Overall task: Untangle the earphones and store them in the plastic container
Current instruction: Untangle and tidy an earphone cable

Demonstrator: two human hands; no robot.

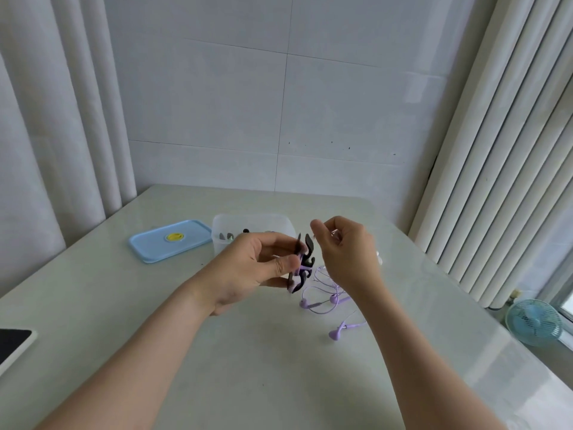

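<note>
Bearing round yellow label [174,236]: blue lid [145,248]

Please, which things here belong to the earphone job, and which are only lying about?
Belong to the job: purple wired earphones; black flat cord winder, held in the left hand; right hand, pinching the purple cable; clear plastic container; light blue plastic lid.
Only lying about: dark flat device with white frame; small blue fan.

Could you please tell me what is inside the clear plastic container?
A few small dark and grey items show through the container wall, too blurred to identify. The left hand covers its front.
</note>
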